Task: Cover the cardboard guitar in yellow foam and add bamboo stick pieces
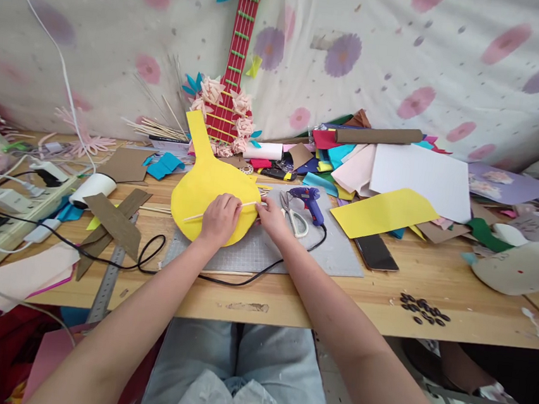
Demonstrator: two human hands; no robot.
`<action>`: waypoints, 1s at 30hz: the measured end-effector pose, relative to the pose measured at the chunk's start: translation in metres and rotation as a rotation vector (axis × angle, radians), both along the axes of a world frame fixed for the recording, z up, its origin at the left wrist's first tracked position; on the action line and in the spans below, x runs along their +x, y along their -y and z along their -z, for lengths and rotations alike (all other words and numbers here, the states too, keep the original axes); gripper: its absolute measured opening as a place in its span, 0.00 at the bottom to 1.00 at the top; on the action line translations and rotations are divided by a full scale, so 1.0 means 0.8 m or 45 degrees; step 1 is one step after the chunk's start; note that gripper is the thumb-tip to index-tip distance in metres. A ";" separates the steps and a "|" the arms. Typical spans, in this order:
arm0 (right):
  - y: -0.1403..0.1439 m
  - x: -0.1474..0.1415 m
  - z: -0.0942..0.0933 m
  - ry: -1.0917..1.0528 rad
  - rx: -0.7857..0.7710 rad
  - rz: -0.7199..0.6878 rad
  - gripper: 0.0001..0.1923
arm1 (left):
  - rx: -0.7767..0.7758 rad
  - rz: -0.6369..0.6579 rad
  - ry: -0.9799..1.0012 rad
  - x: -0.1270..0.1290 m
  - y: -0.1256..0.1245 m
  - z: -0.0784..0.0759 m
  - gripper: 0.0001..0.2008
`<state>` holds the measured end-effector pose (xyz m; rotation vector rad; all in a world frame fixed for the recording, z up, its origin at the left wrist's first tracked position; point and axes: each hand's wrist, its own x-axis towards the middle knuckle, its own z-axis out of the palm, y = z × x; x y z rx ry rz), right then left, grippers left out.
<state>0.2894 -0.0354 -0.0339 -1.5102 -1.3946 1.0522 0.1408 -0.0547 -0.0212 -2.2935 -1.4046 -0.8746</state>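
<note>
Even, soft daylight falls across my table (385,289), bright and without harsh glare; the floral backdrop (456,48) is evenly lit. Short, faint shadows lie beneath my left hand (220,219) and right hand (272,218). The centre is sharp. Toward the edges the wide lens bends the table's line, and the corners blur and darken slightly, most at the lower right, where detail smears

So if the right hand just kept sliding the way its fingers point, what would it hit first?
The right hand points left, along the thin stick lying on the yellow guitar-shaped cutout. It would most likely meet the left hand, which rests on the same cutout close by.
</note>
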 end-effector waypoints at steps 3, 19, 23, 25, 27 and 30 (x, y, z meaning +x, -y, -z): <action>-0.006 -0.007 -0.005 -0.288 -0.018 -0.053 0.16 | -0.030 -0.037 0.029 -0.003 0.001 -0.010 0.08; -0.038 -0.013 -0.010 -0.092 -0.133 -0.304 0.15 | -0.384 -0.206 0.127 -0.030 -0.019 -0.027 0.08; -0.048 0.010 -0.017 0.263 0.001 -0.163 0.13 | -0.370 -0.201 0.139 -0.039 -0.020 -0.025 0.09; -0.054 0.018 -0.021 0.532 0.122 -0.130 0.11 | -0.342 -0.221 0.158 -0.043 -0.019 -0.022 0.09; -0.060 0.017 -0.023 0.772 0.210 -0.146 0.10 | -0.307 -0.249 0.180 -0.046 -0.020 -0.020 0.09; -0.067 0.000 -0.023 1.051 0.257 -0.231 0.12 | -0.290 -0.277 0.192 -0.046 -0.026 -0.017 0.10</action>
